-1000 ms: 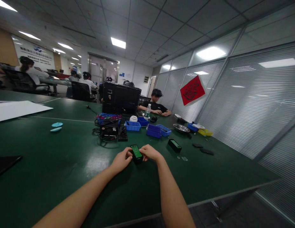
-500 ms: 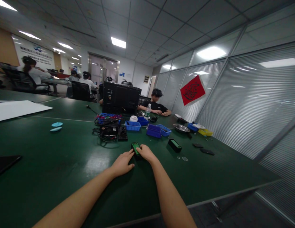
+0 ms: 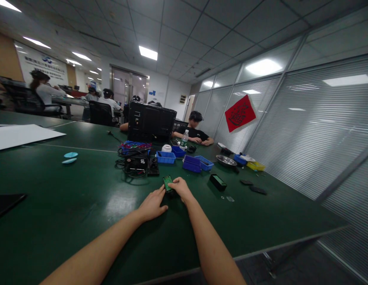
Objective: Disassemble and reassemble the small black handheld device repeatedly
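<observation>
A small black device with a green top (image 3: 167, 183) rests on the green table (image 3: 68, 206). My right hand (image 3: 180, 187) is curled round its near right side, fingers closed on it. My left hand (image 3: 152, 205) lies flat on the table just left of the device, fingers stretched toward it and touching its near edge. A second black device with a green top (image 3: 218, 182) lies to the right, apart from both hands.
Behind the hands sit a tangle of cables with a black unit (image 3: 136, 164), blue bins (image 3: 191, 163), a metal bowl (image 3: 226, 160) and a large black case (image 3: 150, 122). Flat dark pieces (image 3: 257, 190) lie right. A person (image 3: 196, 132) sits at the far end.
The device has slid away from me across the table under my right hand. My left hand has let go of its side and now lies flat beside it.
</observation>
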Tool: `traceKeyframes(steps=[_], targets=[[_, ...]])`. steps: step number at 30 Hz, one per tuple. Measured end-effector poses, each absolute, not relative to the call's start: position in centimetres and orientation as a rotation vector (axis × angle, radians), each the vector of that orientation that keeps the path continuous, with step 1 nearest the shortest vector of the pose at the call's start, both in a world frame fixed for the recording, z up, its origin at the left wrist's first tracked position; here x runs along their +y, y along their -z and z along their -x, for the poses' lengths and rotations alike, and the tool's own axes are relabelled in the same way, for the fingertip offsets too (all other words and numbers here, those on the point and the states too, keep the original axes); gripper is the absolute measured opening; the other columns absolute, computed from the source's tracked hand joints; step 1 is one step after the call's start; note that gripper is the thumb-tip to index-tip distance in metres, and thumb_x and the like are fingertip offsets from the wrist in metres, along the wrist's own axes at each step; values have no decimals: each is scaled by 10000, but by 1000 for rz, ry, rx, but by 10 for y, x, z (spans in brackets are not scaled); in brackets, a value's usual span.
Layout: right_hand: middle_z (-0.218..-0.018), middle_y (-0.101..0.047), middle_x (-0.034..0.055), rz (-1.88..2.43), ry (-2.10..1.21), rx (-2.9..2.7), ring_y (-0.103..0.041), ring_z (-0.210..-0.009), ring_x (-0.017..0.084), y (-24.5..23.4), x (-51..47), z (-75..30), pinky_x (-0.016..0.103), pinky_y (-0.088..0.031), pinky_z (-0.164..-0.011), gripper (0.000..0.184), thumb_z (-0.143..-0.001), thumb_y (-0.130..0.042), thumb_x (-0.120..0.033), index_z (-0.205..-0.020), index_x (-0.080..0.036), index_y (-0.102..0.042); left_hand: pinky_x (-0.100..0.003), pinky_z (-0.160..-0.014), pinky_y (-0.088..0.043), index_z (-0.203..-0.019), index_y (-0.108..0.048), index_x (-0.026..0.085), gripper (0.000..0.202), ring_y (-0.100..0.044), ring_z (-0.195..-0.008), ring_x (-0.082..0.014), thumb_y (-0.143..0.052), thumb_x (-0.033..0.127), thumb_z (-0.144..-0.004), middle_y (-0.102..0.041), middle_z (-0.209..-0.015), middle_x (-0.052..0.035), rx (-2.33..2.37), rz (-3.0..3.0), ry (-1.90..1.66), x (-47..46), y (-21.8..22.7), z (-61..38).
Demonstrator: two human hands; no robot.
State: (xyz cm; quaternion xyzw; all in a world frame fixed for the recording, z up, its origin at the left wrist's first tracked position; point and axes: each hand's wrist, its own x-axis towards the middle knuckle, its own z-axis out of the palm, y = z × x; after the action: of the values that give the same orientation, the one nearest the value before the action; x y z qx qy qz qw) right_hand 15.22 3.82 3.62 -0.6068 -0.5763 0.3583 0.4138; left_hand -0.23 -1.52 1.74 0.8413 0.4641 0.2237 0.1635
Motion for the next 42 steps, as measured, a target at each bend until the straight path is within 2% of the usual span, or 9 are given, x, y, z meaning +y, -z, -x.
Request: traceKeyframes(steps=[3,10,12,15,19,25,33,38,42], targets=[[-676,-528,-18,1540,-809,-1510,-508,-618,135,-39,38,-153,238,-387,-573,268,-592,-604,-246,-795,-188,-439,-343,-1027,-242,-1291,-349,187,655,-302,-1261,-234,-543,320,-680,-260,-1417,-68,1311,-2434,-628,-16,-18,2],[-914,-545,75,1845,-28,-1784,-454,-903,232,-41,35,-164,316,-333,-750,259,-625,-572,-183,-873,-207,-501,-349,-1026,-245,-1264,-402,202,579,-330,-1241,-226,-518,299,-705,-311,-1396,-60,1293,-2471,-641,-16,-16,2],[-957,-540,98,1880,-9,-1819,-448,-932,245,-41,35,-166,325,-327,-768,282,-644,-579,-202,-918,-200,-509,-345,-1030,-243,-1255,-415,207,564,-339,-1236,-222,-513,294,-707,-332,-1385,-54,1305,-2460,-638,-16,-16,2],[-1040,-532,117,1883,-35,-1814,-449,-978,260,-46,35,-170,333,-331,-799,414,-690,-577,-359,-1054,-183,-485,-350,-1031,-244,-1243,-431,211,549,-338,-1237,-221,-510,304,-708,-355,-1373,-47,1323,-2458,-621,-16,-16,2],[-1098,-527,159,1999,-114,-1770,-470,-1012,275,-52,34,-175,348,-352,-806,586,-740,-460,-527,-1162,-120,-438,-357,-1021,-261,-1239,-437,201,547,-344,-1230,-224,-503,313,-707,-367,-1364,-55,1333,-2495,-597,-15,-16,2],[-1013,-572,154,2148,-95,-1883,-515,-958,262,-48,32,-168,324,-391,-727,405,-686,-547,-321,-1033,-117,-503,-357,-1018,-264,-1229,-447,199,530,-358,-1221,-223,-498,321,-716,-386,-1350,-68,1325,-2520,-610,-13,-13,2],[-983,-532,149,1919,451,-2029,-462,-934,252,-46,19,-144,353,-344,-761,291,-683,-536,-149,-968,-122,-480,-359,-1001,-289,-1195,-484,190,496,-384,-1197,-234,-515,315,-716,-439,-1304,-84,1303,-2541,-663,-10,-6,2],[-998,-516,126,1823,381,-2111,-434,-949,260,-53,12,-139,358,-328,-769,370,-695,-599,-341,-997,-157,-490,-351,-994,-302,-1173,-504,198,470,-409,-1169,-229,-526,298,-714,-469,-1275,-72,1276,-2547,-709,-10,-6,3],[-996,-529,91,1850,113,-2035,-457,-936,228,-58,17,-150,326,-338,-772,338,-743,-524,-447,-969,-197,-530,-350,-978,-320,-1140,-536,190,436,-433,-1140,-232,-526,302,-719,-506,-1230,-79,1264,-2546,-725,-11,-8,3]])
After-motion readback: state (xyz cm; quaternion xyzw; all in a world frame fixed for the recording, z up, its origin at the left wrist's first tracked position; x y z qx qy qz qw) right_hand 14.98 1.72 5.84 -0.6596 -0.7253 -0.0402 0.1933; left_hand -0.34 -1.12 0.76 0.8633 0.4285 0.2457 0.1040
